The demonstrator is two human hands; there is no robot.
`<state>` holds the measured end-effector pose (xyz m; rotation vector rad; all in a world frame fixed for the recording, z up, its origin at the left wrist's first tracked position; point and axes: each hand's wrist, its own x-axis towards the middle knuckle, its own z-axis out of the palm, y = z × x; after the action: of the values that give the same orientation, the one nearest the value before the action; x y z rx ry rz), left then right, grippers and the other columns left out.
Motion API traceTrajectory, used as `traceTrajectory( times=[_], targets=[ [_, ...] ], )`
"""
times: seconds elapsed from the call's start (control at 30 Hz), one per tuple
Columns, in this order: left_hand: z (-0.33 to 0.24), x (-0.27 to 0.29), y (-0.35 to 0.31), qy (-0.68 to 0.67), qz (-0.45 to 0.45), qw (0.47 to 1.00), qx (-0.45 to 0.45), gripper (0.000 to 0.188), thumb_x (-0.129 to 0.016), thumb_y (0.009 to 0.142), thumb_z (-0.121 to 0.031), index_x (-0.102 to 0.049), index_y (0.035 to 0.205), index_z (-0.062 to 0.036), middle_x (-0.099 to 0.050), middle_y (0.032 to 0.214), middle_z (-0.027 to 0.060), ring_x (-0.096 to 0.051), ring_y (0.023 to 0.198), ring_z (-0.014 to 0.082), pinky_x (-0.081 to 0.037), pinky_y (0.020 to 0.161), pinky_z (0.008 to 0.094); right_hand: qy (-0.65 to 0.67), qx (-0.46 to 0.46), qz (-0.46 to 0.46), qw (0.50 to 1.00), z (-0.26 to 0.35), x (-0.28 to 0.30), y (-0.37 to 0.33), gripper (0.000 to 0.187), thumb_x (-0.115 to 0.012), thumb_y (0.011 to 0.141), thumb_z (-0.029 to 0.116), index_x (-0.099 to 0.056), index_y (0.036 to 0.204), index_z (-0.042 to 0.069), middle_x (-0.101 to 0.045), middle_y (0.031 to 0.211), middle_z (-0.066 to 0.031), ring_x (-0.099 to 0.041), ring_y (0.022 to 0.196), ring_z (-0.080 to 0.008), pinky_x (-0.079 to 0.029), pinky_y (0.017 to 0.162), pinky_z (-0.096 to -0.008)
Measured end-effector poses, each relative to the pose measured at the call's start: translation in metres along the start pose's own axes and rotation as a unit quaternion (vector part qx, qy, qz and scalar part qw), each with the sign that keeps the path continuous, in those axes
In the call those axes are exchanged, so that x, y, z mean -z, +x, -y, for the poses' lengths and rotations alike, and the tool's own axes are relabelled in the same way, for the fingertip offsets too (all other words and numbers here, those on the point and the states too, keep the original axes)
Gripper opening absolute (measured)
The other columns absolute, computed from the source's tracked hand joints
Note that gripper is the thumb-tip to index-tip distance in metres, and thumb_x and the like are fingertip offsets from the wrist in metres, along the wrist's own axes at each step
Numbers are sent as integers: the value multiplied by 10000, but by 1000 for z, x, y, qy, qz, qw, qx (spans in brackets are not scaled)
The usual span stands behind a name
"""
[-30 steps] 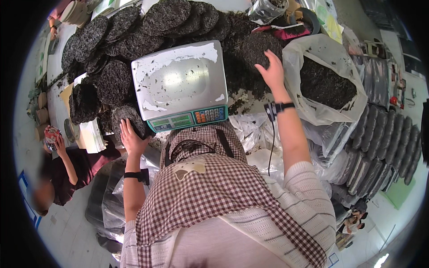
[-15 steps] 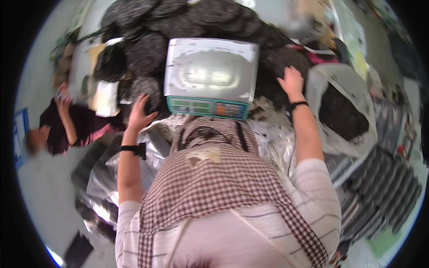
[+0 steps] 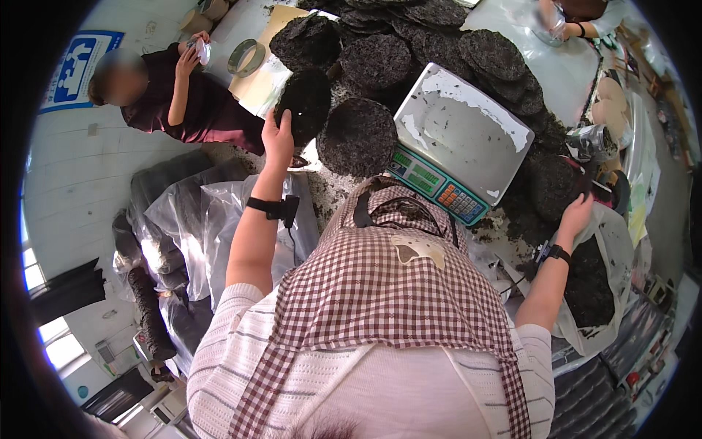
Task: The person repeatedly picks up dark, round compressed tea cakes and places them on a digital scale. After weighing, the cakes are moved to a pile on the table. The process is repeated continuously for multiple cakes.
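Observation:
My left hand [image 3: 278,140] grips the edge of a dark round seaweed cake [image 3: 306,110], which is tilted up; my thumb lies on its face. Right beside it, another seaweed cake [image 3: 357,137] lies on the table. My right hand [image 3: 576,216] is closed on the rim of a seaweed cake [image 3: 554,189] to the right of the scale; my fingers behind it are partly hidden. Between my hands stands a digital scale [image 3: 465,135] with a silver pan and a teal keypad front. Dark crumbs dot the pan, and no cake rests on it.
A heap of seaweed cakes [image 3: 431,44] lies beyond the scale. An open plastic bag [image 3: 610,271] with dark flakes is at my right. A tape roll [image 3: 246,58] sits at the left. One person [image 3: 186,95] is at the left; another person's hand [image 3: 567,31] shows at far right.
My view has turned, so the scale now appears further right and tilted. Both hands, earlier apart over the table with fingers spread, now each hold a seaweed cake.

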<state>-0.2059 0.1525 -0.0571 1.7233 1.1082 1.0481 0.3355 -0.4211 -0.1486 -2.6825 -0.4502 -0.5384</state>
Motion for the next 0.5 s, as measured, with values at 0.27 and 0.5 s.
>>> traceTrajectory(
  times=[0.27,0.5],
  targets=[
    [-35,-8,24,-302,-125,941,90,283,-582,1091,-189,-609,1309,-11,-718,1184,94,-703,1015,217,-590,888,350,693,-394,12,604,93,112,6,582,-753,990,305,-574,1440,-16,-623,1454,-154,-624,1283,-346,-523,1089,-528],
    [-83,-89,-4,-406,187,874,191,305,-588,1098,-210,-588,1379,-90,-699,1266,44,-688,1097,199,-583,959,390,867,-286,355,200,317,86,-57,572,-599,1065,376,-520,1512,28,-558,1539,-156,-538,1407,-349,-388,1214,-538]
  ],
)
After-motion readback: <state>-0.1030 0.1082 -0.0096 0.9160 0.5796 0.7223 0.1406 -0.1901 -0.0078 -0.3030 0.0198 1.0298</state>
